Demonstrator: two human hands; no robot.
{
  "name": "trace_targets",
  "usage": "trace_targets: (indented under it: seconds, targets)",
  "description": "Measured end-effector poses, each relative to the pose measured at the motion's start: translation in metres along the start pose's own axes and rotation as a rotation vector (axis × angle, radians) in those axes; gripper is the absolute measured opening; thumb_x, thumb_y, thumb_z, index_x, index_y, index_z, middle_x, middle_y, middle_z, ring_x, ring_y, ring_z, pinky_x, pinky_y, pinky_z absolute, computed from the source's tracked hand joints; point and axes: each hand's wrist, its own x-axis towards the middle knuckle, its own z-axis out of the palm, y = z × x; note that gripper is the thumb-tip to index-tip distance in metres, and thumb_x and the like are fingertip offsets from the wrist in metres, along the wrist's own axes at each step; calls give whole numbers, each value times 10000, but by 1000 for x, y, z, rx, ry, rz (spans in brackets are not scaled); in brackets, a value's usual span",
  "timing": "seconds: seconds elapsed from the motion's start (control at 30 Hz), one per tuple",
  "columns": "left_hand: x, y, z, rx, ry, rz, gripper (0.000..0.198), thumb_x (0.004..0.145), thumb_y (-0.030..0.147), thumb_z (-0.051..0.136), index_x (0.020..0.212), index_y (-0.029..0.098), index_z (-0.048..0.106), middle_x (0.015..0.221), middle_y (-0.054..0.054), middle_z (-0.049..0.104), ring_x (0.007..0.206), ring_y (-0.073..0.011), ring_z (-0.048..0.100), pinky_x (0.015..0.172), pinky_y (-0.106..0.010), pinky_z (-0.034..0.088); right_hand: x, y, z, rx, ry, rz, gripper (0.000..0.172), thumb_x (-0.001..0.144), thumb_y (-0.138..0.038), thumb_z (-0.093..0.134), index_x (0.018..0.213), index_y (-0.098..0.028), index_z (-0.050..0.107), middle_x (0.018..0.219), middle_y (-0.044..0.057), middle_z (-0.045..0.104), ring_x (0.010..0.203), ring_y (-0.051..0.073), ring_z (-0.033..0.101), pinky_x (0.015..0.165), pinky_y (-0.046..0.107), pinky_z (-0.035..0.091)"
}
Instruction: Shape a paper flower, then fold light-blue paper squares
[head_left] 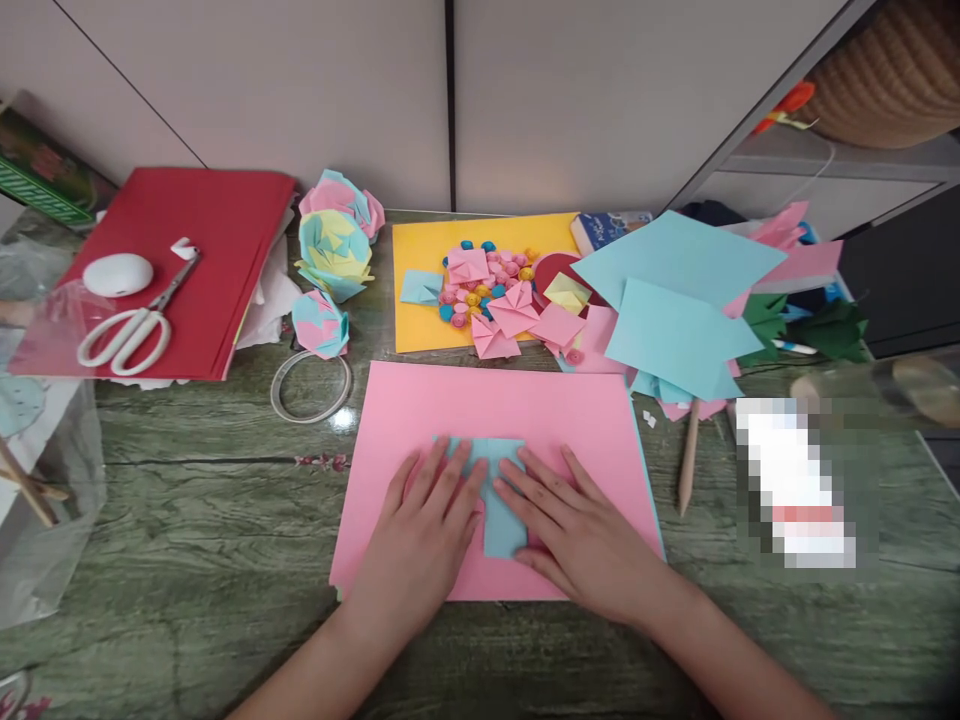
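Observation:
A small light-blue folded paper (pixel 496 485) lies on a large pink sheet (pixel 495 410) in front of me. My left hand (pixel 424 535) rests flat on the blue paper's left side, fingers stretched out. My right hand (pixel 574 535) lies flat on its right side, fingers spread and pressing the paper down. Neither hand grips anything. Part of the blue paper is hidden under my fingers.
Beyond the pink sheet, a yellow sheet (pixel 420 335) holds folded pink and blue pieces. Blue squares (pixel 675 300) lie at the right, near a wooden stick (pixel 688 465). On the left, white scissors (pixel 131 330) rest on a red folder (pixel 217 250), beside paper flowers (pixel 334 245) and a tape ring (pixel 311 388).

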Motion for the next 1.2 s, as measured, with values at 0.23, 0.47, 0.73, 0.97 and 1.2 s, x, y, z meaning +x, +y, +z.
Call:
trace_targets:
  seconds: [0.23, 0.47, 0.73, 0.97, 1.2]
  targets:
    - [1, 5, 0, -9, -12, -44, 437, 860, 379, 386, 1272, 240, 424, 1371, -65, 361, 1270, -296, 280, 966, -503, 255, 3, 0, -1, -3, 16, -8, 590, 847, -374, 443, 1365, -196, 223, 1419, 28, 256, 1324, 228, 144, 1073, 514, 123]
    - [3, 11, 1, -57, -31, -112, 491, 833, 470, 410, 1290, 290, 390, 1397, -22, 311, 1271, -293, 274, 980, -508, 212, 2, 0, -1, -59, -8, -5, 543, 870, -376, 390, 1357, -183, 247, 1439, 16, 190, 1328, 226, 118, 1077, 503, 104]
    - [3, 10, 2, -92, -24, -122, 496, 820, 456, 446, 1290, 310, 384, 1395, -22, 319, 1269, -294, 276, 987, -511, 182, -1, 5, -1, -100, 2, -10, 494, 881, -314, 387, 1349, -214, 264, 1430, 16, 229, 1320, 210, 164, 1073, 502, 115]
    - [3, 11, 3, -112, -31, -117, 528, 808, 482, 448, 1300, 309, 369, 1395, -42, 319, 1272, -309, 261, 985, -524, 159, -1, 5, 0, -89, 16, -18, 516, 863, -325, 428, 1344, -215, 280, 1423, 18, 250, 1316, 216, 179, 1081, 490, 101]
    - [4, 10, 5, -104, -56, -125, 552, 800, 510, 438, 1312, 328, 338, 1400, -39, 310, 1275, -314, 255, 983, -540, 149, 0, 8, 1, -79, 25, -28, 512, 850, -314, 456, 1331, -216, 312, 1411, 21, 281, 1311, 218, 197, 1085, 487, 87]
